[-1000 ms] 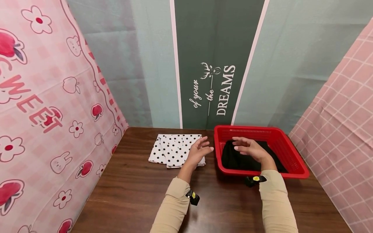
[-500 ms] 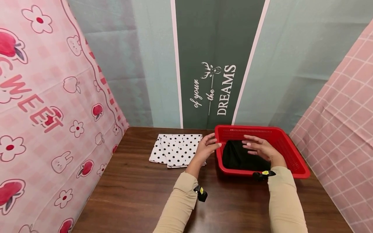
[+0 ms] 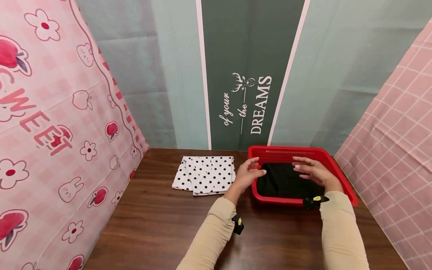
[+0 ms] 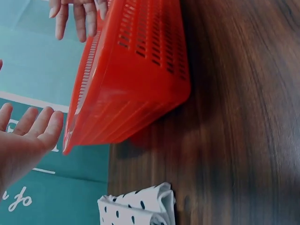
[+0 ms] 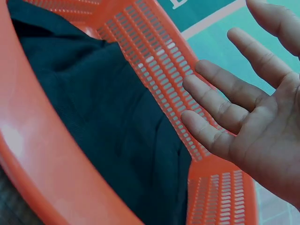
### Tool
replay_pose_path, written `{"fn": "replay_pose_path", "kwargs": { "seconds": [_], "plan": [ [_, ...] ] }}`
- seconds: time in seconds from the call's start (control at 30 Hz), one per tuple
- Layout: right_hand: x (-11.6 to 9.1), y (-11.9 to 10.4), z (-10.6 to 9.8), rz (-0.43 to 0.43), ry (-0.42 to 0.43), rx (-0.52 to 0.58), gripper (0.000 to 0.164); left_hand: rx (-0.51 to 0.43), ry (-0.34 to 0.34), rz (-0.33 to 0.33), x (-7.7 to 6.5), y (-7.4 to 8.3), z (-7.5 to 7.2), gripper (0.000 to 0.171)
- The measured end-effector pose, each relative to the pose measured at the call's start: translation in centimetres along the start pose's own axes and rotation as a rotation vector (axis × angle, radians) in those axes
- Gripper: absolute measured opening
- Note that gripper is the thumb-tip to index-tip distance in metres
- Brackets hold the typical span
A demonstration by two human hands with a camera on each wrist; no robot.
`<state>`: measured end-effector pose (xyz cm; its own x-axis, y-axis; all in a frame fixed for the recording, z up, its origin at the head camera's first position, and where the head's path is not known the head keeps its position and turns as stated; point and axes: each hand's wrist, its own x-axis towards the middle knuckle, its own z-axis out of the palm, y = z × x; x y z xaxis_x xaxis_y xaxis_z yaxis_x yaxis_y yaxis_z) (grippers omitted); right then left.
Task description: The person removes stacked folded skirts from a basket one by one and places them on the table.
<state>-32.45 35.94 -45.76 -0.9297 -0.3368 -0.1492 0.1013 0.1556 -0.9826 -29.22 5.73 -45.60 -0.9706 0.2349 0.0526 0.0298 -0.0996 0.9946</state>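
Observation:
A red plastic basket [image 3: 283, 200] stands at the right of the table, with a folded black cloth [image 3: 281, 182] lying inside it. My left hand [image 3: 247, 175] hovers by the basket's left rim, fingers apart and holding nothing. Over the right part of the basket is my right hand [image 3: 315, 171], above the black cloth and apart from it. In the right wrist view its fingers [image 5: 211, 96] are spread and relaxed, with the cloth [image 5: 103, 108] below. A folded white cloth with black dots [image 3: 207, 175] lies on the table, left of the basket.
The brown wooden table [image 3: 158, 225] meets a green-grey curtain [image 3: 182, 75] at the back. A pink printed curtain [image 3: 67, 142] hangs on the left, a pink checked one [image 3: 398, 150] on the right, close to the basket.
Both hands have moved to the right, the left from beside the dotted cloth to the basket's left rim, the right further across the basket. The cloths and the basket stay in place.

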Motion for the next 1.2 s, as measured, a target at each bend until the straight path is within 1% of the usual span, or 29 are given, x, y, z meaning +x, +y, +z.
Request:
{"fn": "replay_pose_path", "kwargs": {
  "seconds": [0.13,0.23,0.37,0.5,0.6,0.7,0.83,0.9,1.07,1.1,1.2],
  "plan": [
    [-0.5,-0.4,-1.0,-0.011,0.016,0.006,0.052,0.041,0.037,0.004,0.1,0.1,1.0,0.050],
    [-0.8,-0.4,-1.8,-0.001,0.025,0.045,0.047,0.086,0.079,-0.003,0.3,-0.1,1.9,0.048],
    [-1.3,-0.1,-2.9,-0.004,0.040,0.073,0.045,0.133,0.110,0.000,0.6,-0.6,2.8,0.050],
    [-1.9,0.1,-3.6,-0.021,0.062,0.063,0.044,0.151,0.098,0.015,0.8,-0.6,3.7,0.052],
    [-2.5,0.2,-3.9,-0.017,0.080,0.075,0.036,0.159,0.090,0.000,0.7,-0.8,4.4,0.053],
    [-3.1,0.4,-4.2,0.010,0.113,0.075,0.029,0.202,0.093,-0.029,0.6,-1.4,5.1,0.055],
    [-4.1,0.8,-4.5,0.073,0.176,0.012,0.026,0.250,0.095,-0.046,0.3,-2.3,5.8,0.057],
    [-4.6,1.1,-4.6,0.109,0.203,-0.042,0.032,0.264,0.091,-0.067,0.1,-2.6,6.0,0.058],
    [-5.1,2.0,-4.7,0.163,0.244,-0.177,0.065,0.276,0.099,-0.129,-0.2,-2.9,6.6,0.062],
    [-5.2,2.1,-4.6,0.170,0.247,-0.191,0.069,0.273,0.107,-0.135,-0.2,-2.9,6.7,0.062],
    [-5.4,2.7,-4.5,0.196,0.241,-0.201,0.073,0.270,0.143,-0.157,-0.1,-3.0,7.0,0.060]
  ]
}}
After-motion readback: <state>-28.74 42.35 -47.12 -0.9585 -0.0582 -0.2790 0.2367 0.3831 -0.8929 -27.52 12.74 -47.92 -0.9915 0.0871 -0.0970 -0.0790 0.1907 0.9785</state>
